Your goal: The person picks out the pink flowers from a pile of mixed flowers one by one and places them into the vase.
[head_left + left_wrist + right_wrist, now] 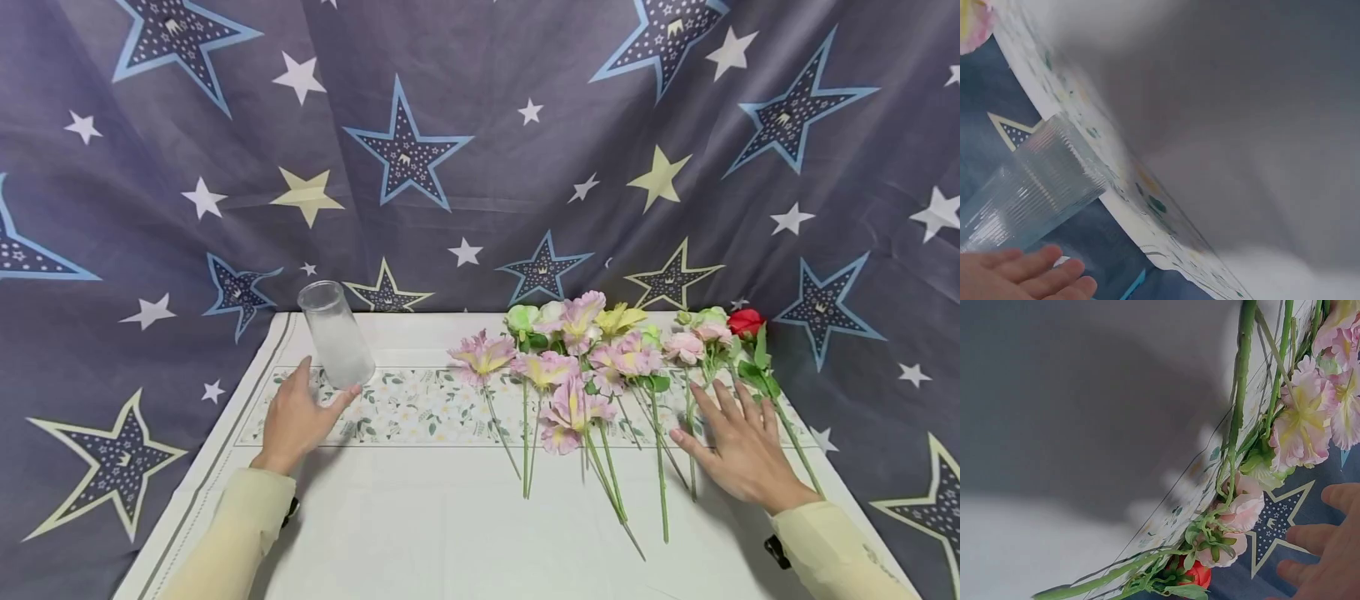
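A clear ribbed glass vase stands upright at the table's left, on the floral band of the cloth. Just in front of it is my left hand, thumb and fingers spread apart and holding nothing. In the left wrist view, fingertips show beside the vase. My right hand hovers with spread fingers over the stems at the right. Near it lie pink ranunculus-like flowers and a red rose. The right wrist view shows its fingers apart from the pink blooms.
Several pink-and-yellow ruffled flowers lie right of centre, stems toward the front. Behind them are a yellow flower and pale green blooms. A white tablecloth covers the table. A dark star-patterned curtain hangs behind.
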Available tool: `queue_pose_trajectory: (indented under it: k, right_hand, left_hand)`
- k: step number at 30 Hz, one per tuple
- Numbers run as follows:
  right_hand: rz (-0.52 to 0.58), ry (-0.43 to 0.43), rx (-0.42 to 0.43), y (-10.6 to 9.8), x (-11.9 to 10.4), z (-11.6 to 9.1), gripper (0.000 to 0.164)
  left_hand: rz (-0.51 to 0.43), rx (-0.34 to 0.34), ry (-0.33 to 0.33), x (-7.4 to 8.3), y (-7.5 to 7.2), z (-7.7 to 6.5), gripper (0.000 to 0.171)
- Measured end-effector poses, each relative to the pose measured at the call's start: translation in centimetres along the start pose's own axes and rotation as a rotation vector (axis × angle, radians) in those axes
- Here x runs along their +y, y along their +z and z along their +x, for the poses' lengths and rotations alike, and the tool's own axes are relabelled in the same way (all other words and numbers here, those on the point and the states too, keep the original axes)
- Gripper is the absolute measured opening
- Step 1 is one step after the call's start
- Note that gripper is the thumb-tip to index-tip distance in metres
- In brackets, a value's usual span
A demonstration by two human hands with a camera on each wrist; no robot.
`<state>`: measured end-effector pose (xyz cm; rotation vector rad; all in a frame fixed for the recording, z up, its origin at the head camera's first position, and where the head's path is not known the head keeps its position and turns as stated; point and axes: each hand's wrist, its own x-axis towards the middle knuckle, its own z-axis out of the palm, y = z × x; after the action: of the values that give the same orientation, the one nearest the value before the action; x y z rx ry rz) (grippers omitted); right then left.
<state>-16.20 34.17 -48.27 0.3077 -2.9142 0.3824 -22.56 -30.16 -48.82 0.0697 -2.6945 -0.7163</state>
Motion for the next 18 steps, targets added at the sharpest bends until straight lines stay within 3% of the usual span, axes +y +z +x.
queue_pose_trajectory:
  k: [6,18]
  right_hand:
    - [0.003,-0.004,0.007,0.1,0.0,-0.1,0.084]
    - [0.016,0.003,-0.003,0.1,-0.3,-0.3,0.085]
  left_hand:
    - [-0.11,0.03,-0.162,0.6,-0.4,2.2,0.117]
    - [-0.222,0.064,-0.265,1.0,-0.1,5.8,0.124]
